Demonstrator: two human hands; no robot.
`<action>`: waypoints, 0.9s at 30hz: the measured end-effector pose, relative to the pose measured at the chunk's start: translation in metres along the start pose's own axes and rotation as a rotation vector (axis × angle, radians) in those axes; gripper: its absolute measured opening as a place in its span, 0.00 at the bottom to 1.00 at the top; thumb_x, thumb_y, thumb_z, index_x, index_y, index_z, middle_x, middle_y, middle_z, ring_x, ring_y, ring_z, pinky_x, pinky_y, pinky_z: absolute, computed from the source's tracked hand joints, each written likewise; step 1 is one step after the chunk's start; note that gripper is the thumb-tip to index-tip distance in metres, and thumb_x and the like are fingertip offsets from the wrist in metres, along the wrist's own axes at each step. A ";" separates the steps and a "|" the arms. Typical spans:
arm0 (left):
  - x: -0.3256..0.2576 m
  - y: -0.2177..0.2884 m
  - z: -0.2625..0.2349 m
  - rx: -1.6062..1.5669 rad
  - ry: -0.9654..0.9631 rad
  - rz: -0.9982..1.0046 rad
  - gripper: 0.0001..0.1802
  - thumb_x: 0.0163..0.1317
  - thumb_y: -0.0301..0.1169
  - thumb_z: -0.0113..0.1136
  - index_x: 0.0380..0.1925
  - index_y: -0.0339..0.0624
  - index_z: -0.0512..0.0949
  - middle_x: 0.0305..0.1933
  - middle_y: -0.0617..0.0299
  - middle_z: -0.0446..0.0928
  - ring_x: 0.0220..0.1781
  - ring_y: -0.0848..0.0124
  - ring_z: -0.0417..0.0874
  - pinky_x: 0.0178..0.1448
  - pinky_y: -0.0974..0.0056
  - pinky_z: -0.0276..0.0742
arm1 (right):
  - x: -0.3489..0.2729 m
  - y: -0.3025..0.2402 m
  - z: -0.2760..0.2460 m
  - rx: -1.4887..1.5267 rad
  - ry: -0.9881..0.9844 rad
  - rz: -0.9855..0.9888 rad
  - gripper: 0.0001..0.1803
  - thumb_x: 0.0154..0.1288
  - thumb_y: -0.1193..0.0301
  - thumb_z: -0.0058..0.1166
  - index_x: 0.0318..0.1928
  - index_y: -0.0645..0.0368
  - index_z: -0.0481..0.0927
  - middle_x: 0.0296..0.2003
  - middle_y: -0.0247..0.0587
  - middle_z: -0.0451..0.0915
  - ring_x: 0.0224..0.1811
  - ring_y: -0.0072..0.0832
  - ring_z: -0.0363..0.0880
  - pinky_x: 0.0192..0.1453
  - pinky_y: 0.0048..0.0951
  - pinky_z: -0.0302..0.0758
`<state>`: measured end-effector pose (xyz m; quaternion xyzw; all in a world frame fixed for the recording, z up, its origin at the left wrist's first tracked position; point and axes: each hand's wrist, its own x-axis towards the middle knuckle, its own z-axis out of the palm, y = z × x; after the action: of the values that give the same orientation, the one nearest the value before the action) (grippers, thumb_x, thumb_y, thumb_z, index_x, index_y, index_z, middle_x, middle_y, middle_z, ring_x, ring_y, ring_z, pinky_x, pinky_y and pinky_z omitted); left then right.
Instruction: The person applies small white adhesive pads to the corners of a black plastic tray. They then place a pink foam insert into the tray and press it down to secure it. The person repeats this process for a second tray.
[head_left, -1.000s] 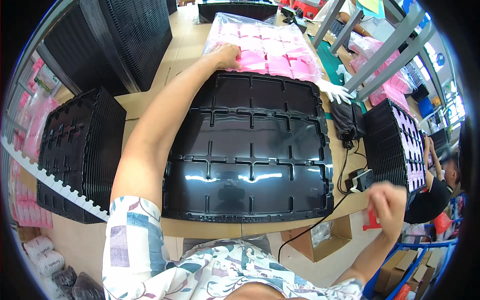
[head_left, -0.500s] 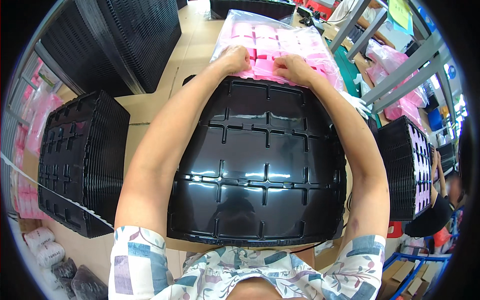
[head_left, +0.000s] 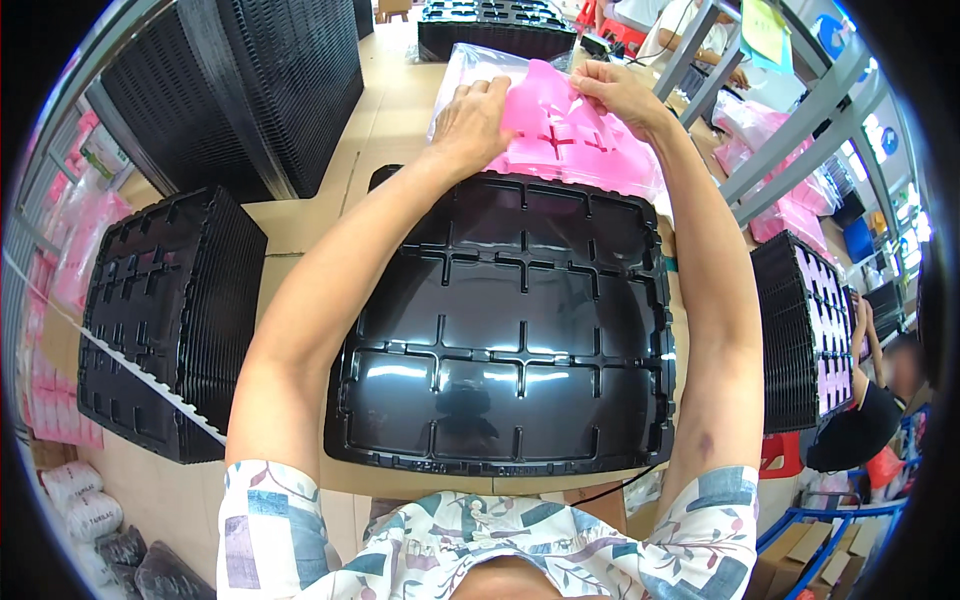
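Note:
A thin pink sheet with cross-shaped cutouts rises rumpled beyond the far edge of the black moulded tray. My right hand pinches its upper right edge between thumb and fingers. At the sheet's left edge is my left hand, its fingers bent against the edge and its thumb lower on the sheet; its grip is partly hidden. The tray lies in front of me between my forearms, its glossy surface crossed by raised ribs. Behind the pink sheet shows a clear plastic bag.
Stacks of black trays stand at left and far left. Another stack is at the back. At right, a stack of trays shows pink in its cutouts, near a co-worker's arm. Grey metal bars rise at upper right.
Both hands have moved up and away from the tray's far edge, spreading a pink sheet upward. The sheet's cross-shaped cutouts now show, and it covers much of the bag.

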<state>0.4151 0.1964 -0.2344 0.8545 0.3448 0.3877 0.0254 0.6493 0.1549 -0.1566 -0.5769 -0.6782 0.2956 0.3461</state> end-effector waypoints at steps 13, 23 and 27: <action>-0.048 0.083 -0.070 -1.410 -0.280 -0.895 0.41 0.69 0.61 0.49 0.69 0.42 0.56 0.57 0.38 0.71 0.53 0.52 0.79 0.52 0.50 0.83 | -0.071 -0.041 0.010 0.148 0.169 -0.140 0.11 0.73 0.66 0.54 0.35 0.59 0.80 0.26 0.26 0.75 0.27 0.15 0.66 0.33 0.20 0.66; -0.020 0.069 -0.069 -1.995 0.290 -0.887 0.10 0.63 0.17 0.59 0.44 0.24 0.74 0.46 0.48 0.78 0.42 0.62 0.83 0.48 0.62 0.85 | -0.165 -0.091 0.108 -0.769 0.494 -0.702 0.09 0.65 0.73 0.54 0.45 0.60 0.79 0.29 0.51 0.80 0.32 0.44 0.83 0.36 0.42 0.77; -0.069 0.076 -0.113 -1.985 0.161 -0.808 0.10 0.65 0.18 0.59 0.44 0.23 0.74 0.44 0.49 0.77 0.42 0.65 0.81 0.47 0.66 0.83 | -0.193 -0.080 0.161 -0.674 0.218 -0.444 0.24 0.65 0.73 0.53 0.61 0.63 0.68 0.44 0.56 0.81 0.46 0.50 0.81 0.46 0.47 0.78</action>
<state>0.3499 0.0709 -0.1767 0.2467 0.1334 0.5125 0.8116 0.4905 -0.0486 -0.2119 -0.5258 -0.8042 -0.0874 0.2631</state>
